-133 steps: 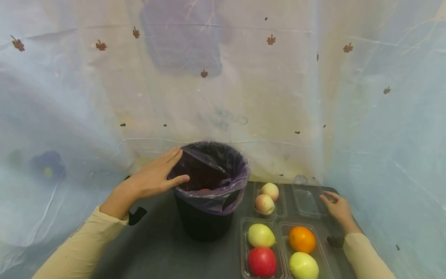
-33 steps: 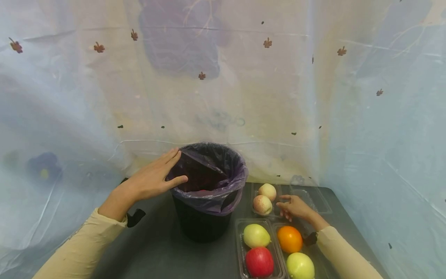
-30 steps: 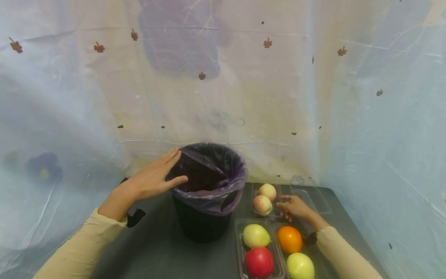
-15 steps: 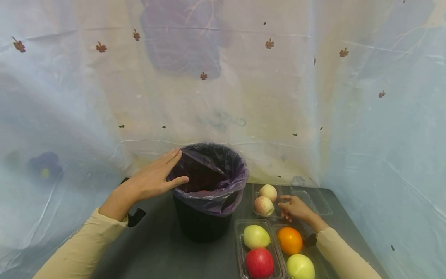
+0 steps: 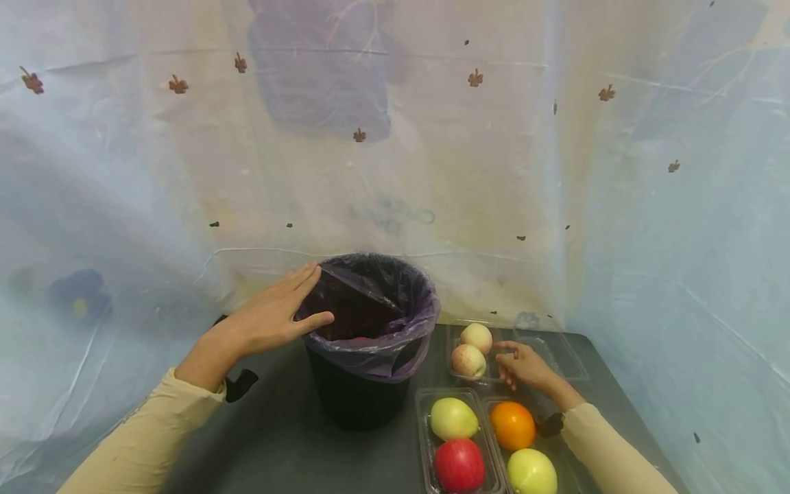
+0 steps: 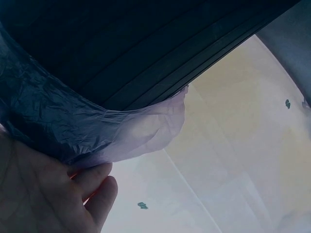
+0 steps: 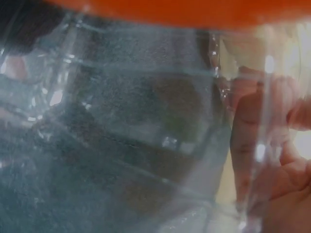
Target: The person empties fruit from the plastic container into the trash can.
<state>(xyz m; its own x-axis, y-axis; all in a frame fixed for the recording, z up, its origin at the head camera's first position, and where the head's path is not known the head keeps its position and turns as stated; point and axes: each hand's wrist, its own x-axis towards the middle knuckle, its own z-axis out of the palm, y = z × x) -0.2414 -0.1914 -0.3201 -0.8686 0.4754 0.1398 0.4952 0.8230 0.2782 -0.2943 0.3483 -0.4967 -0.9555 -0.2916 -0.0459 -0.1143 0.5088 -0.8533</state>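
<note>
On the worktop (image 5: 278, 439), left hand (image 5: 271, 317) rests flat vs. bin (image 5: 370, 329) rim, right hand (image 5: 524, 365) pinches peach tray (image 5: 490, 376) edge (lift level, so fruit stays put).

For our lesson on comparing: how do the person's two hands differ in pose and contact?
The left hand lies flat with straight fingers against the bin rim; the right hand curls its fingers at the clear tray holding two peaches. The left is raised, the right low by the table. Both wear cream sleeves.
</note>
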